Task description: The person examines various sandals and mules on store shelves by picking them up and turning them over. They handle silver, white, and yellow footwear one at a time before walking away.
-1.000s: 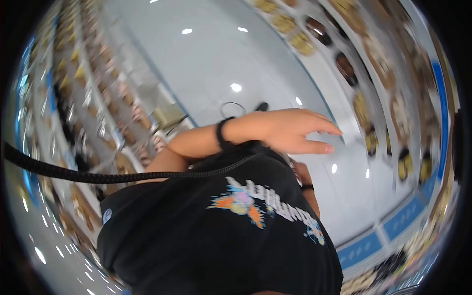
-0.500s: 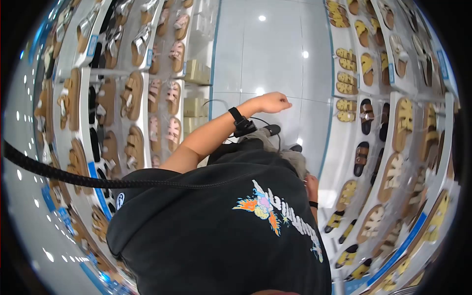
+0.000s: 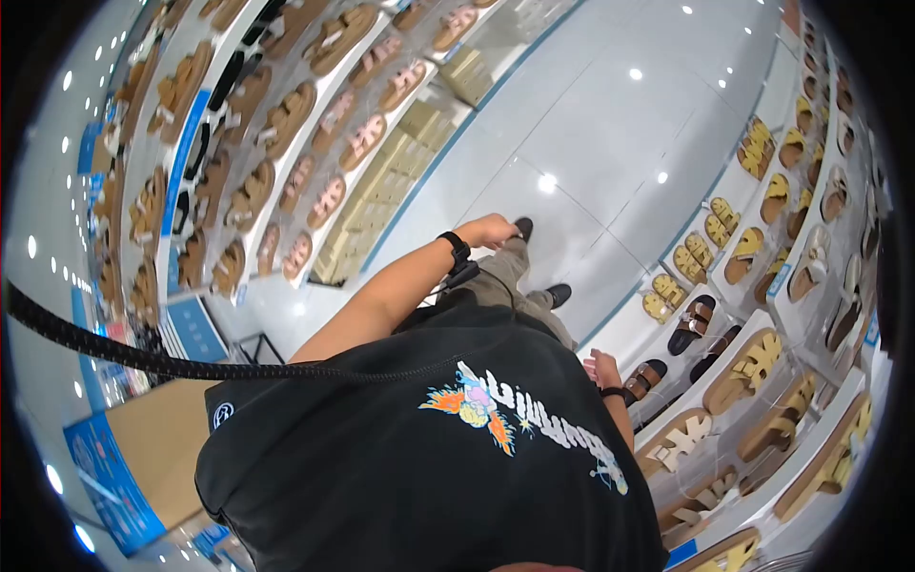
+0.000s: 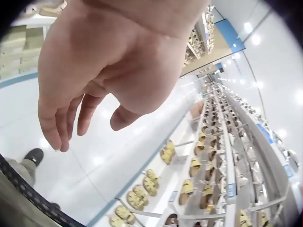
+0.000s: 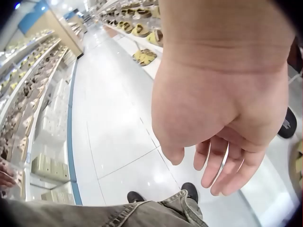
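My left hand (image 3: pixel 491 231) hangs in front of my body, over the aisle floor, with a black band at the wrist. In the left wrist view this hand (image 4: pixel 118 61) has loosely bent fingers and nothing in them. Low at my other side is my right hand (image 3: pixel 602 370), near the right-hand sandal shelves, where brown strapped sandals (image 3: pixel 693 324) lie closest. The right wrist view shows the right hand (image 5: pixel 218 104) hanging loose, its fingers slightly curled around nothing. Yellow sandals (image 3: pixel 693 255) line the lowest right shelf.
Tiered racks of sandals flank a pale tiled aisle (image 3: pixel 581 172). On the left, pink sandals (image 3: pixel 364 140) stand above stacked beige boxes (image 3: pixel 376 195). A blue sign (image 3: pixel 195 329) stands behind on the left. A thick black cable (image 3: pixel 143 357) crosses the view. My shoes (image 5: pixel 189 191) are on the floor.
My left hand has dropped from in front of my chest toward my lap, its fingers relaxing. The view has turned, so the racks and aisle now slant. The right hand shows more fully.
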The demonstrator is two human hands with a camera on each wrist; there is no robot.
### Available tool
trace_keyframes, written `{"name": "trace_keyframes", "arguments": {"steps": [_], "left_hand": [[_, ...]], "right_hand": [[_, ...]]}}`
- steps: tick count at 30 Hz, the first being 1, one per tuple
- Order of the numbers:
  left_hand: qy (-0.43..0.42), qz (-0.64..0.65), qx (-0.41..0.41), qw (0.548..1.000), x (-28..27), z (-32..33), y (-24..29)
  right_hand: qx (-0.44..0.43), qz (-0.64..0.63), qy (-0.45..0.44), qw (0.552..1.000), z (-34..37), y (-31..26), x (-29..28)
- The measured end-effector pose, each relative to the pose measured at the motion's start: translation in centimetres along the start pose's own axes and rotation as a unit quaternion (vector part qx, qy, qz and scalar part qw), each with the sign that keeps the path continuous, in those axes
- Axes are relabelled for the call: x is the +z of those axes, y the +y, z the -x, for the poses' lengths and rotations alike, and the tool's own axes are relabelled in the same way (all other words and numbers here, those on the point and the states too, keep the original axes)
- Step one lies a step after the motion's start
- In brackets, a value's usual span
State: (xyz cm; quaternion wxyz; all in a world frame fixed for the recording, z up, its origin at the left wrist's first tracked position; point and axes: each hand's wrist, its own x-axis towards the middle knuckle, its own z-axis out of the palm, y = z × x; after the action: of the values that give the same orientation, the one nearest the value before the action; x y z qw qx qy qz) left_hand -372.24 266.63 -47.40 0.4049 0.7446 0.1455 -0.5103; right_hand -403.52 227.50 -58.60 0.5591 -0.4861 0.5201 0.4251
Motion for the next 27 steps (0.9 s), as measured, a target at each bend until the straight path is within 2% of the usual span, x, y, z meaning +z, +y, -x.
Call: {"name": "trace_keyframes", "arguments": {"steps": [1,3,5,6,7,9,10,11,13,15,16,17,18,19,20,21,23,25,27], "left_hand": [[0.005,0.018,-0.003,1.000,0.1,0.6,-2.0],[0.043,-0.085,-0.109,0.989,0.2,1.2,-5.0],[0.043,-0.088,-0.124,0.987,1.2,2.4,-8.2],[0.052,-0.142,-0.134,0.979,2.0,3.4,-8.9],[0.055,-0.118,-0.136,0.982,3.2,2.4,-12.3],[0.075,-0.243,-0.044,0.966,6.1,-1.2,-20.2],[0.092,-0.180,-0.136,0.970,5.8,3.0,-17.0],[0.095,-0.159,-0.137,0.973,6.0,2.0,-17.9],[0.052,-0.177,-0.160,0.970,6.3,-2.1,-22.0],[0.036,-0.153,-0.162,0.974,5.4,-3.3,-23.1],[0.022,-0.145,-0.155,0.977,4.4,-3.3,-23.1],[0.007,-0.138,-0.149,0.979,3.8,-3.2,-23.2],[0.042,-0.106,-0.137,0.984,3.8,-3.5,-24.2],[0.040,-0.093,-0.136,0.986,3.7,-4.1,-24.8],[0.017,-0.131,-0.140,0.981,3.2,-4.8,-25.2],[-0.005,-0.169,-0.144,0.975,2.2,-4.9,-25.5],[-0.008,-0.145,-0.150,0.978,1.0,-4.0,-27.2],[0.085,-0.119,-0.055,0.988,0.6,-1.6,-27.6],[0.097,-0.102,-0.031,0.990,-0.2,-0.1,-27.8]], "right_hand": [[0.000,0.048,0.007,0.999,0.1,-1.1,-0.1],[-0.022,0.137,0.020,0.990,0.1,-4.3,0.0],[-0.047,0.199,-0.018,0.979,-0.6,-6.9,0.7],[-0.064,0.218,-0.040,0.973,-0.5,-8.0,1.3],[-0.077,0.239,-0.064,0.966,-0.1,-9.0,2.1],[-0.074,0.299,-0.103,0.946,0.0,-10.8,3.8],[-0.108,0.356,-0.137,0.918,1.2,-11.6,4.7],[-0.140,0.409,-0.171,0.885,2.5,-12.3,5.8],[-0.118,0.419,-0.133,0.890,2.1,-12.7,7.7],[-0.130,0.484,-0.057,0.864,2.1,-13.9,9.0],[-0.132,0.504,-0.050,0.852,1.5,-14.6,9.2],[-0.128,0.517,-0.046,0.845,0.7,-14.7,9.8],[-0.172,0.420,-0.091,0.886,0.4,-14.4,11.2],[-0.216,0.316,-0.136,0.914,0.3,-14.6,12.2],[-0.206,0.435,-0.048,0.875,0.5,-15.8,12.3],[-0.206,0.444,-0.048,0.870,0.3,-16.8,13.2],[-0.318,0.610,0.073,0.722,-0.1,-18.4,14.8],[-0.324,0.615,0.067,0.716,0.5,-20.3,16.7],[-0.342,0.615,0.051,0.709,0.7,-22.8,18.5]]}}
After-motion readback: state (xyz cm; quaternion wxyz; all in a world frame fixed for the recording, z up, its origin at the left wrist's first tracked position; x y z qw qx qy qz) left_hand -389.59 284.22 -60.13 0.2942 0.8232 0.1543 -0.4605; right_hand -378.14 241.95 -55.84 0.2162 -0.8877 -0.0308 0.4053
